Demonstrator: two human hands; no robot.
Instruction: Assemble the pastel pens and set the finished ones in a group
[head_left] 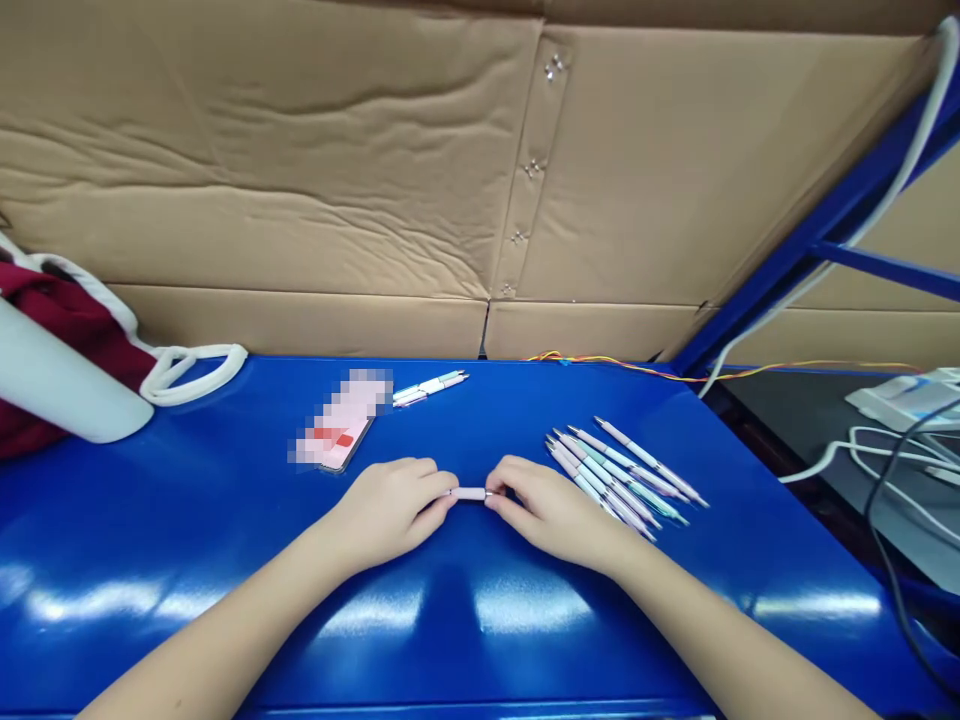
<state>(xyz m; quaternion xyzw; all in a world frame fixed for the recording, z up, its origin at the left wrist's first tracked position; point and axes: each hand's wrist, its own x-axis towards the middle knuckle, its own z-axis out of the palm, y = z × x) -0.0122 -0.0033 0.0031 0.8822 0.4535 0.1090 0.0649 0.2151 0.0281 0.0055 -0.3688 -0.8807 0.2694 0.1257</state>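
A pale pink pen barrel [470,494] lies level between my two hands, just above the blue table. My left hand [394,505] pinches its left end between thumb and fingers. At the other end, the fingertips of my right hand [551,510] close on a metallic tip. The fingers hide both ends, so I cannot tell whether the pen is whole. Close beside my right hand lies a bunch of several pens [619,475] in white, pink and mint, slanting down to the right. Beyond my left hand are a few more pens [435,386].
A phone [349,440], partly blurred out, lies left of the far pens. At the left edge are a white cylinder [82,385] and a dark red bag [56,310] with a white strap. Cardboard [337,180] walls the back. Cables [847,445] and a blue frame [795,225] stand right.
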